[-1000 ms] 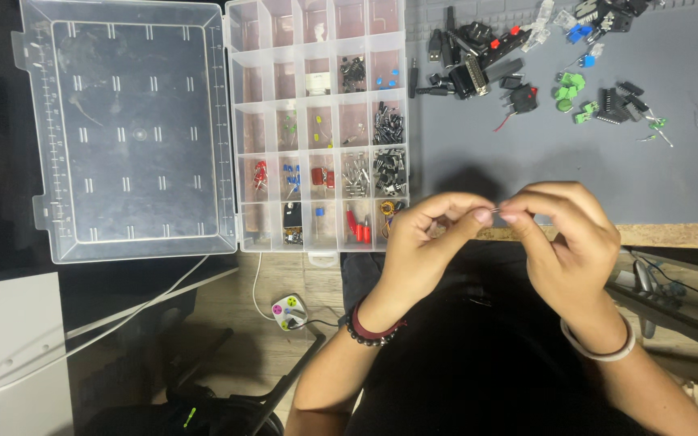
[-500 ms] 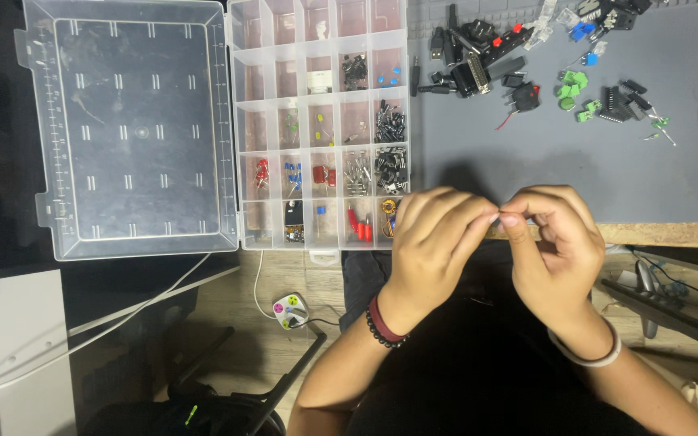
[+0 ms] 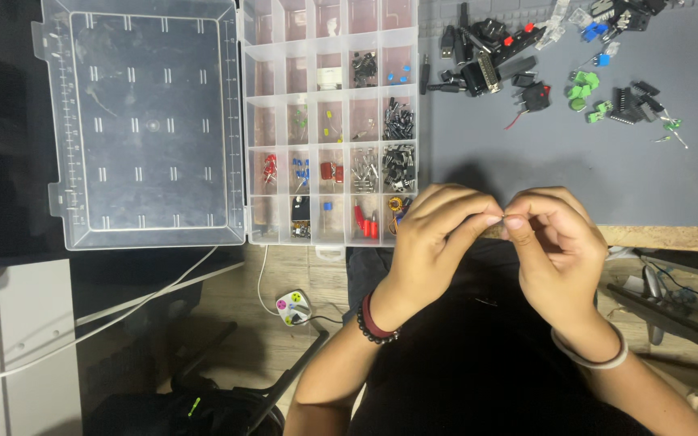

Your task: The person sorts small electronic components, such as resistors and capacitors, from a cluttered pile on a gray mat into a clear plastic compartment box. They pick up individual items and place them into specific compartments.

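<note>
Pinching something too small to identify between closed fingertips, left hand [image 3: 438, 234] and right hand [image 3: 555, 242] meet at the desk edge [image 3: 664, 236], beside the open parts box [image 3: 329, 121] for easy reach.

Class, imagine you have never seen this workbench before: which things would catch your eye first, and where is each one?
First, the two hands meeting at the table's near edge, the left hand and right hand pinching something too small to identify between their fingertips. Next, the clear compartment box lying open to their left, its lid folded flat and small coloured parts in many cells. Last, the scatter of black connectors and green parts on the grey mat at upper right.
</note>
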